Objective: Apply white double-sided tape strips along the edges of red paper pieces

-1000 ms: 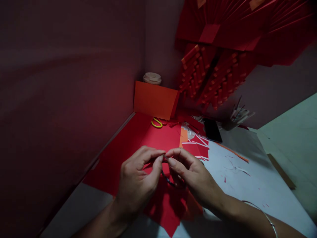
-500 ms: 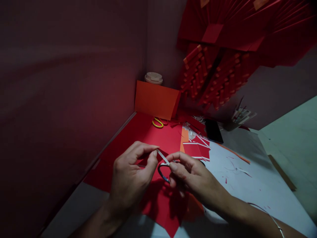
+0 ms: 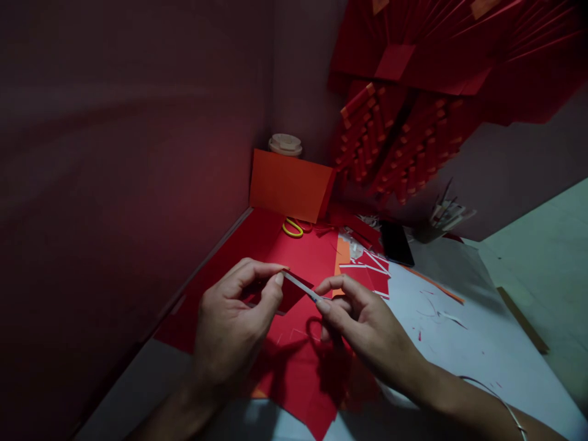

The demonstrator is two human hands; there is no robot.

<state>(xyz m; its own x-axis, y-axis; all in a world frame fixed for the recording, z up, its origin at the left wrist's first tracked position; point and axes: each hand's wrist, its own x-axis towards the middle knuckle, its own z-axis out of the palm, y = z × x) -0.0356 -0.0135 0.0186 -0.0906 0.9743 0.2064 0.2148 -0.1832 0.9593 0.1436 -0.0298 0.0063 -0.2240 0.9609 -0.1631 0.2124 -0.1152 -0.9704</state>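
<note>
My left hand is closed, pinching a small dark-red paper piece between thumb and forefinger. A narrow white strip, apparently tape or its backing, runs along the upper edge of that piece. At the strip's lower right end, the thumb and forefinger of my right hand are pinched together on it. My right fingers partly hide that end. Both hands are above a large red paper sheet. Several red paper pieces edged with white strips lie just beyond my right hand.
Yellow-handled scissors lie near a standing folded orange card, with a lidded cup behind. A phone and pen holder sit farther right. Paper scraps dot the white table. Red paper decorations hang above.
My left hand has shifted slightly left and down, and the gap between the hands is wider. More of the strip shows, straight now; the curled loop below my right fingers has gone from view.
</note>
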